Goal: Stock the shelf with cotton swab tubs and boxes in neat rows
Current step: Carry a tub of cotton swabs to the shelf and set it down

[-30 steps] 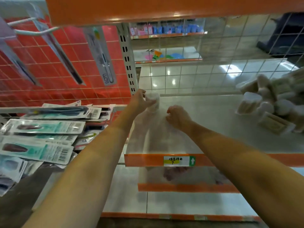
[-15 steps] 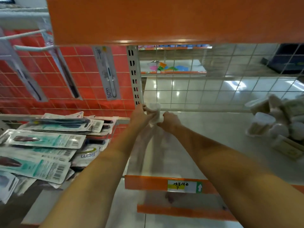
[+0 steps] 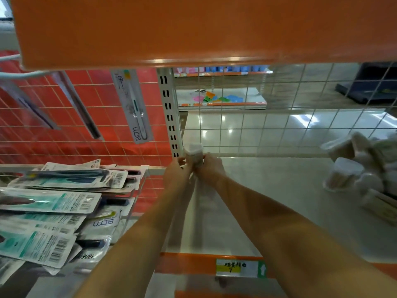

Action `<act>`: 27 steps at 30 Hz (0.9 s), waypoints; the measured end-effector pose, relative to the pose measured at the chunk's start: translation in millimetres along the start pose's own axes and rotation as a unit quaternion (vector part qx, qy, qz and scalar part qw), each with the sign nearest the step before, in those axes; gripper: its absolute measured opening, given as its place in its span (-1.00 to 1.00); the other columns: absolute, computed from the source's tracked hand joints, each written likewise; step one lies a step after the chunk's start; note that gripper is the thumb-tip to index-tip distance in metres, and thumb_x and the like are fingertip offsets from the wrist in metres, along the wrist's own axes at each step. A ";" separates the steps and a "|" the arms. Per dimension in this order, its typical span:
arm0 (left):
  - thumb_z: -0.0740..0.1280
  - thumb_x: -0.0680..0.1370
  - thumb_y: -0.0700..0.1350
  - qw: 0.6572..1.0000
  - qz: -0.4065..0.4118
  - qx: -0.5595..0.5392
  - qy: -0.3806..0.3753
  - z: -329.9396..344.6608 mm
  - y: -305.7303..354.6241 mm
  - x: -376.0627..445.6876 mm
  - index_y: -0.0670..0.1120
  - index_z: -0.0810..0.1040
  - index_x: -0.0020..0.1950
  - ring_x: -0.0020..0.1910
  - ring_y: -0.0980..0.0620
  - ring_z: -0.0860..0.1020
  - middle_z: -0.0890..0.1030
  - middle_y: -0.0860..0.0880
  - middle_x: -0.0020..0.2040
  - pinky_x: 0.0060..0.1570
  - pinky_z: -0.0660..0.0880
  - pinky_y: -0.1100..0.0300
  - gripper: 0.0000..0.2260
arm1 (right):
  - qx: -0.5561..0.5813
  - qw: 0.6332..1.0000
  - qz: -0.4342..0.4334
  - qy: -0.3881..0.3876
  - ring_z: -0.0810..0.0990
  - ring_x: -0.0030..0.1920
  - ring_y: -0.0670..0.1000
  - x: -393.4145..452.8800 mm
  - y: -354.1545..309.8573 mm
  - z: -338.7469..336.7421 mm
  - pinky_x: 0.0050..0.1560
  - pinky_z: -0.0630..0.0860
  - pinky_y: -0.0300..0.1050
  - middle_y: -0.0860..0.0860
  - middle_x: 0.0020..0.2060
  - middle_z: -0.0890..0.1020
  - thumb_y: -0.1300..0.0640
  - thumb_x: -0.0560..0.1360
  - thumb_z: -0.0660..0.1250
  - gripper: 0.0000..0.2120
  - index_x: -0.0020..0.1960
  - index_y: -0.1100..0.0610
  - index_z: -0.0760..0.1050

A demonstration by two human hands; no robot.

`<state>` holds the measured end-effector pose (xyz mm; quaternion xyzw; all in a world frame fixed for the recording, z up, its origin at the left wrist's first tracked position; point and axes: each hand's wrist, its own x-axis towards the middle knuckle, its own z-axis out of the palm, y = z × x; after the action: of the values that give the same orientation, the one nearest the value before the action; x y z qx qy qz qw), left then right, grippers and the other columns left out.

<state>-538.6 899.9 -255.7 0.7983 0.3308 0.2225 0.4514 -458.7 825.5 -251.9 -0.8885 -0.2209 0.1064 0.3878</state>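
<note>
A small white-lidded cotton swab tub point(image 3: 193, 154) stands upright at the far left back corner of the grey shelf point(image 3: 268, 201), against the wire back grid. My left hand point(image 3: 176, 175) holds it from the left and my right hand point(image 3: 209, 171) holds it from the right, fingers curled round its lower part. A loose heap of swab tubs and boxes point(image 3: 363, 168) lies on the right side of the same shelf.
A perforated white upright point(image 3: 169, 117) stands just left of the tub. Left of it, a pile of toothbrush packs point(image 3: 53, 209) lies below hanging packs point(image 3: 133, 106). An orange shelf edge point(image 3: 193, 33) hangs overhead. A price label point(image 3: 238, 268) sits on the front rail.
Both hands have moved the tub back and left into the shelf's rear corner, and my right hand has closed in on it. The camera has leaned in closer.
</note>
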 end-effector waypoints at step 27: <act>0.13 0.64 -0.16 0.997 0.010 0.042 -0.059 -0.2 5.8 16.5 -0.05 0.49 0.10 0.09 -0.10 0.53 0.50 -0.05 -0.16 -0.12 0.36 0.28 -0.84 | -0.028 0.998 -0.021 0.048 0.49 0.07 0.05 20.2 -6.6 23.2 0.07 0.46 -0.05 0.06 0.02 0.55 0.00 0.53 0.26 -0.77 0.08 0.13 0.49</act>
<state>-525.6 909.8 -249.6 0.8316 0.3041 0.1655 0.4342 -451.4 854.0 -263.1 -0.8982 -0.2231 0.0495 0.3754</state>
